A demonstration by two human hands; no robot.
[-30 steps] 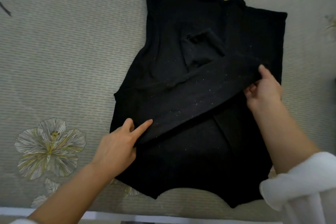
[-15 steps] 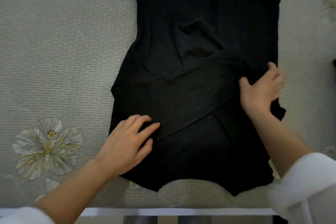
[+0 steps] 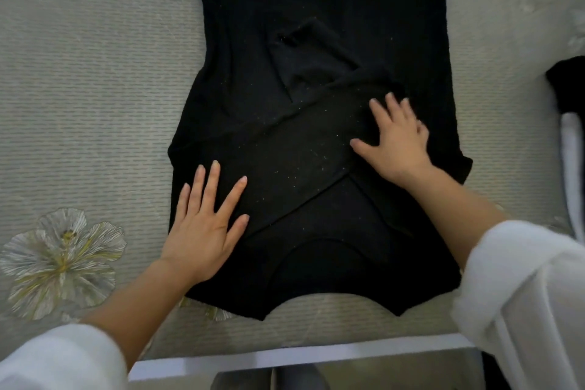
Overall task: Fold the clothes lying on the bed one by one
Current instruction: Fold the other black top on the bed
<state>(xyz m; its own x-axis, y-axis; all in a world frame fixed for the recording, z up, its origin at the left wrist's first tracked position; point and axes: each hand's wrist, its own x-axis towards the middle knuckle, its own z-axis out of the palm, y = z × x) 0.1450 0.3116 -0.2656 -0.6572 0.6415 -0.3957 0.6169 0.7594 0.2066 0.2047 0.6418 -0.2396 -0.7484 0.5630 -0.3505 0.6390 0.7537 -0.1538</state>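
A black knit sweater (image 3: 259, 41) lies spread on the bed, its neckline toward the near edge. Both sleeves are folded across the body, one crossing diagonally over the other. My left hand (image 3: 205, 225) lies flat with spread fingers on the lower left end of the upper sleeve. My right hand (image 3: 395, 136) presses flat on that sleeve's right end, fingers straight. Neither hand grips any cloth.
The bed cover (image 3: 88, 79) is grey-green with pale flower prints. Another black and white garment (image 3: 569, 111) lies at the right edge. The white bed edge (image 3: 300, 358) runs along the bottom, with the floor below it.
Both hands let go of the sleeve they were pinching and now lie flat on it. The sleeve has been laid down across the sweater body.
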